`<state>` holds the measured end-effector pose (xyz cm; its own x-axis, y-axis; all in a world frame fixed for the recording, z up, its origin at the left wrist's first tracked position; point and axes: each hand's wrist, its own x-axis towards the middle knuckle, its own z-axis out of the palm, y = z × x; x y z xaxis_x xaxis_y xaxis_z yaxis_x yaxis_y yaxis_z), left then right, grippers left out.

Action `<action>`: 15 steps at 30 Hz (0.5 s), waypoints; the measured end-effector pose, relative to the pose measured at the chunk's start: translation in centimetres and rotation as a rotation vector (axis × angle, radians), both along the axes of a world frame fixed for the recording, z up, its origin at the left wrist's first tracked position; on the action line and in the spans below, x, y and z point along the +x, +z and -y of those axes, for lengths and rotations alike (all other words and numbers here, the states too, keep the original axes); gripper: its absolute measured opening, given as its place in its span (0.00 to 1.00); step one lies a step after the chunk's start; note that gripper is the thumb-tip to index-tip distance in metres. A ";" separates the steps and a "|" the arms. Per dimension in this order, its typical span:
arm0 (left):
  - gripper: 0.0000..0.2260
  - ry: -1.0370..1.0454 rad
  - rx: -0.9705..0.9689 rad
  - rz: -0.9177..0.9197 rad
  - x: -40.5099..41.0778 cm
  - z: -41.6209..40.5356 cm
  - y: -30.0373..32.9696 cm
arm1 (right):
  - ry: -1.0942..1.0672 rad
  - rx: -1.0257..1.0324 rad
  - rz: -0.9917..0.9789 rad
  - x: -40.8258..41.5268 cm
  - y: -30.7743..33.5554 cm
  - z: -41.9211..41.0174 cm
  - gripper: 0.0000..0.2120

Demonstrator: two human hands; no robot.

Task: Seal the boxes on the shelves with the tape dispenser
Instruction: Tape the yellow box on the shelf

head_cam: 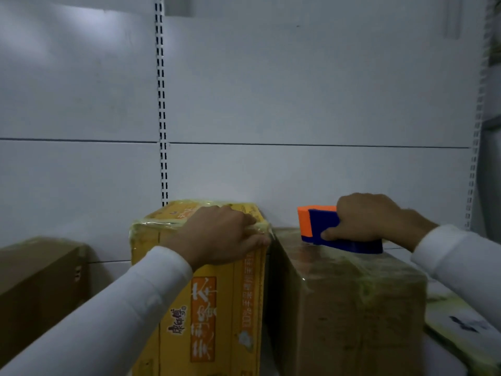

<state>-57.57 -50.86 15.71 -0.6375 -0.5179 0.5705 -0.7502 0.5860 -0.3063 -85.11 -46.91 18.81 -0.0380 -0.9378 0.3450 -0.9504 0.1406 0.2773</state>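
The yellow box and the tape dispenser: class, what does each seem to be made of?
Yellow box: printed cardboard, seemingly, with folded edges; glossy clear tape wrinkles along its top. Tape dispenser: probably moulded plastic, smooth matt blue and orange.

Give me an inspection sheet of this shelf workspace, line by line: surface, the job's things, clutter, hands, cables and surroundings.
Surface: white shelf, mostly covered by boxes.
Job's things: yellow printed box upright, glossy tape over its top; brown box beside it on the right, tape film across its top; blue and orange tape dispenser resting on the brown box.
Clutter: another brown box at far left; a white and yellow package at far right, blurred.
Hands: left hand grips the yellow box's top right edge; right hand grips the dispenser.
Cables: nothing seen.
Surroundings: white back panel with slotted uprights.
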 end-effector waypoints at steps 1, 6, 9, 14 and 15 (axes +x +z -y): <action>0.35 0.036 0.001 -0.018 -0.4 -0.1 0.0 | 0.012 -0.014 0.023 -0.5 -0.2 0.0 0.26; 0.26 0.238 -0.132 -0.212 -4.5 -0.3 -1.0 | 0.074 -0.102 0.094 -1.1 -0.4 -0.3 0.30; 0.16 0.290 -0.148 -0.237 -5.2 -0.1 -1.5 | 0.104 -0.111 0.137 -1.4 -0.9 -0.7 0.30; 0.20 0.280 -0.176 -0.218 -5.0 0.1 -1.5 | 0.211 -0.096 0.280 -1.5 -1.4 -0.6 0.31; 0.21 0.285 -0.174 -0.214 -5.1 0.0 -1.6 | 0.231 -0.089 0.296 -1.4 -1.5 -0.5 0.31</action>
